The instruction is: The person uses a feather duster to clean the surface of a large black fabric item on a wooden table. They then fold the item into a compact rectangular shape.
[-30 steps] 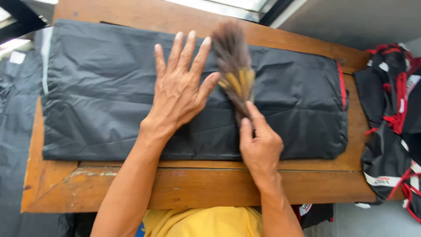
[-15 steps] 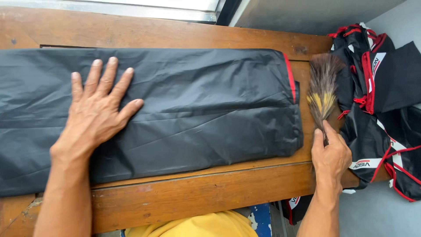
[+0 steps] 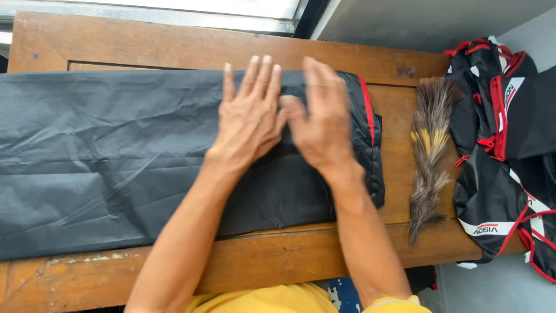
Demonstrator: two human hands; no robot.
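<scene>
Black cloth (image 3: 116, 156) lies flat along our wooden worktop (image 3: 145, 49), running from the left edge nearly to the right end. Our left hand (image 3: 249, 116) is spread, palm down, pressing the cloth near its red-trimmed end. Our right hand (image 3: 324, 119) sits just beside it, flat and empty, blurred. We judge this a smoothing step; the next move calls for even palm pressure outward. Feather duster (image 3: 428, 150) lies loose on the wood; black-and-red bags (image 3: 504, 145) are piled at far right.
</scene>
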